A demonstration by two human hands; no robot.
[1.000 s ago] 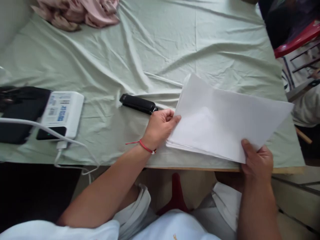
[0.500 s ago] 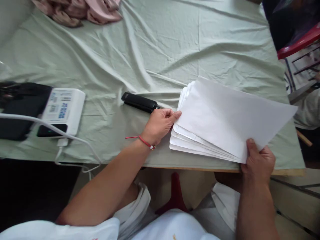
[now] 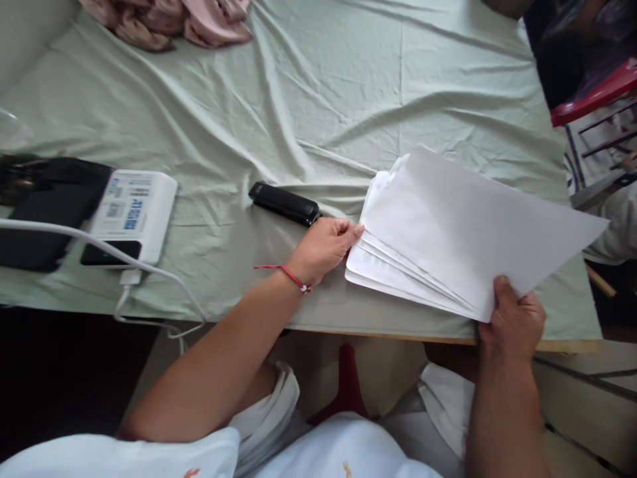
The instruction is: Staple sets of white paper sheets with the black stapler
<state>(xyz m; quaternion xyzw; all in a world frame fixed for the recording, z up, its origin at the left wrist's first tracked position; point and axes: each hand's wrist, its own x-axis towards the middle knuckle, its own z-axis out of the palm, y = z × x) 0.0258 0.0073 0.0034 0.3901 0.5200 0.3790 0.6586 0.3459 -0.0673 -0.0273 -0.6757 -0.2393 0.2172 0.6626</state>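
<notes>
A fanned stack of white paper sheets (image 3: 478, 226) is held at the front right of the cloth-covered table. My right hand (image 3: 515, 315) grips its lower right corner, thumb on top. At the left edge of the sheets, my left hand (image 3: 331, 245) pinches them between thumb and fingers; a red string bracelet circles that wrist. Faint print shows on some lower sheets, while the top one is blank. Just beyond my left hand lies a long black object (image 3: 284, 202) that looks like a stapler, its near end partly hidden behind the hand.
To the left, a white power bank (image 3: 134, 209) with a plugged-in white cable (image 3: 164, 272) rests by a dark flat item (image 3: 60, 206). Crumpled pink cloth (image 3: 174, 23) sits at the far left. A red chair edge (image 3: 594, 96) shows at the right.
The upper sheets have shifted slightly right, and the fan at the left edge has changed, baring more of a printed sheet. Both hands keep hold. The view has moved slightly.
</notes>
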